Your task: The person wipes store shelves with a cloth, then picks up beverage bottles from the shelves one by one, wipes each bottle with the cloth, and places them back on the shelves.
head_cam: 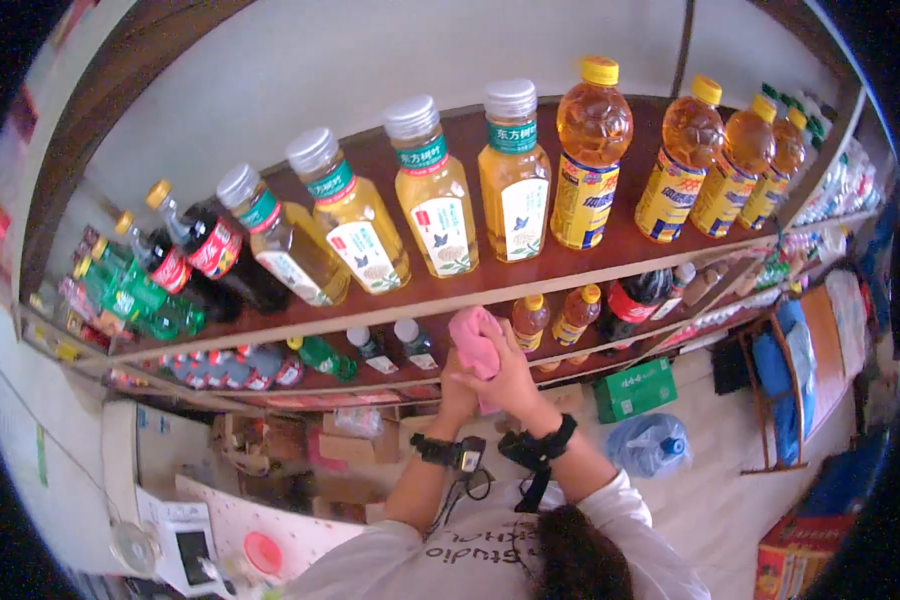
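Both of my hands are together in front of the shelf edge, around a folded pink cloth point(476, 341). My left hand point(459, 390) holds its lower side, and my right hand point(514, 375) grips it from the right. What lies between the palms is hidden. Above my hands, on the brown shelf board point(450, 300), stands a row of drinks: tea bottles with silver caps point(439, 195), yellow-capped amber bottles point(591, 157), dark cola bottles point(221, 247) and green soda bottles point(131, 289).
Lower shelves hold more bottles, among them small amber ones point(531, 321). On the floor are a green carton point(636, 390) and a large blue water jug point(649, 446). A wooden-framed chair point(784, 390) stands at the right. Cardboard boxes point(356, 446) and a pink basin point(262, 553) are lower left.
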Demonstrator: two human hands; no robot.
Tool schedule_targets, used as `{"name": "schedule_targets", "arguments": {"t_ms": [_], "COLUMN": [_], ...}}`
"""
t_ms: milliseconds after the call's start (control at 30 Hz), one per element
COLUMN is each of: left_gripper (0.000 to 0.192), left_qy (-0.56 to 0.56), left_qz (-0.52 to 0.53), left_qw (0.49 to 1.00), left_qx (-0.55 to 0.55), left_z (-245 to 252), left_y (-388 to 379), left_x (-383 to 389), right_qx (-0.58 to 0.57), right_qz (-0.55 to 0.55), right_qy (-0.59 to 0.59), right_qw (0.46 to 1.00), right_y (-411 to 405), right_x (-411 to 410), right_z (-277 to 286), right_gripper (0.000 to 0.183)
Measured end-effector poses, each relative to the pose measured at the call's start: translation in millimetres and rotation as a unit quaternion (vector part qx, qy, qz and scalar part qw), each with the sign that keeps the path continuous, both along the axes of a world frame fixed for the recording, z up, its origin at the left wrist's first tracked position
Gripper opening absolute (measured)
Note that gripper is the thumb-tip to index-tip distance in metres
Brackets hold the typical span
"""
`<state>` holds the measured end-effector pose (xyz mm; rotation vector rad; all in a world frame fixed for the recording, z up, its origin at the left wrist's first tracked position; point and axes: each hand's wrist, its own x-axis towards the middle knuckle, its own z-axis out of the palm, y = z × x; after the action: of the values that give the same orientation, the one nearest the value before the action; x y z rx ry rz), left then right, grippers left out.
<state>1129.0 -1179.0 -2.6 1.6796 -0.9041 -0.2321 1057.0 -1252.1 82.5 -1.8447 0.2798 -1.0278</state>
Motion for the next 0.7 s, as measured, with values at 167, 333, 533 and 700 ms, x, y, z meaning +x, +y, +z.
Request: {"name": "schedule_targets", "arguments": {"t_ms": [167, 333, 533, 700], "left_gripper": [0.049, 0.054, 0.058, 0.060], "left_qy": [0.026, 0.111, 0.165, 0.182], "left_qz": [0.055, 0.070, 0.109, 0.116], "left_qw": [0.997, 0.991, 0.979, 0.969], "left_qx": [0.054, 0.018, -0.038, -0.122], "left_z": [26.8, 52.3, 47.7, 59.5], "left_y": [22.9, 45.6, 57.4, 63.3], "left_x": [-45.6, -75.6, -102.2, -117.7], "right_qx": [-0.043, 0.243, 0.523, 0.628], "right_qz": [0.039, 0.144, 0.293, 0.298], "right_qy": [0.016, -0.005, -0.067, -0.064], "right_qw": [0.998, 0.959, 0.798, 0.716], "right_y": [11.6, 15.5, -1.5, 12.7], "right_x": [-29.2, -49.4, -77.5, -84.1], "right_z": [-9.4, -4.0, 11.3, 31.3], "right_gripper": [0.063, 0.056, 0.053, 0.041]}}
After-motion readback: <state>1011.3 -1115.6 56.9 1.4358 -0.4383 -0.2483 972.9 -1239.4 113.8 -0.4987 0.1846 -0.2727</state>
